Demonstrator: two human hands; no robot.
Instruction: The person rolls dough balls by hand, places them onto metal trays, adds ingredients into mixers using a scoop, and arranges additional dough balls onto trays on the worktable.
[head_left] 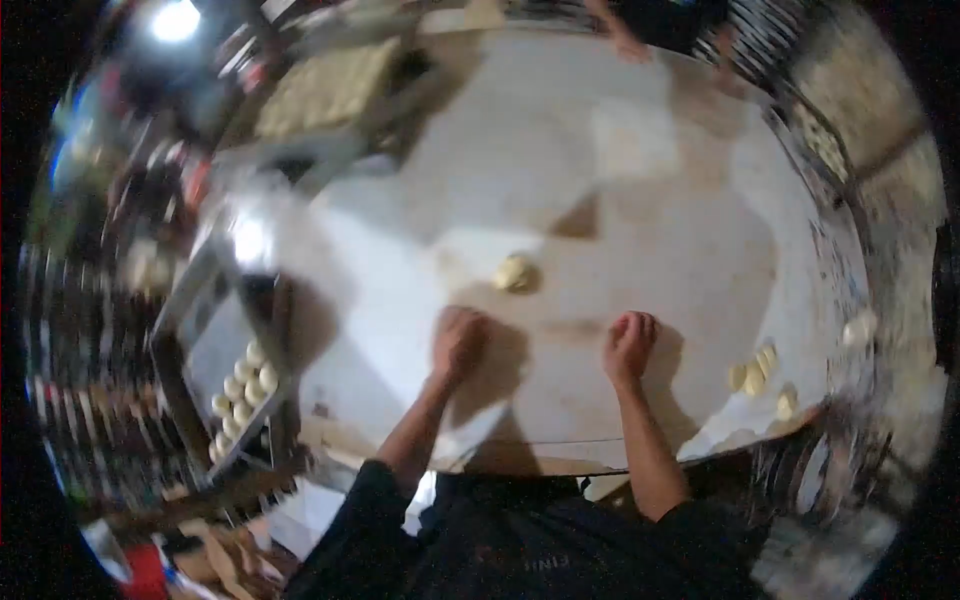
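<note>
A pale lump of dough (515, 273) lies on the white worktable (560, 400), a short way beyond my hands. My left hand (460, 340) is over the table, left of the lump and nearer to me, its fingers curled in and blurred. To the right of the lump, my right hand (630, 345) is closed with the fingers bent into the palm. Whatever either hand might hold is hidden. Several small dough pieces (753, 373) lie near the table's front right edge, beyond my right forearm.
At left stands a metal tray (210, 345) with several round dough balls (243, 390). A larger tray filled with pale pieces (325, 90) is at the back left. Another person's hand (632, 48) reaches over the far edge. Another tray (822, 143) sits beyond the right edge.
</note>
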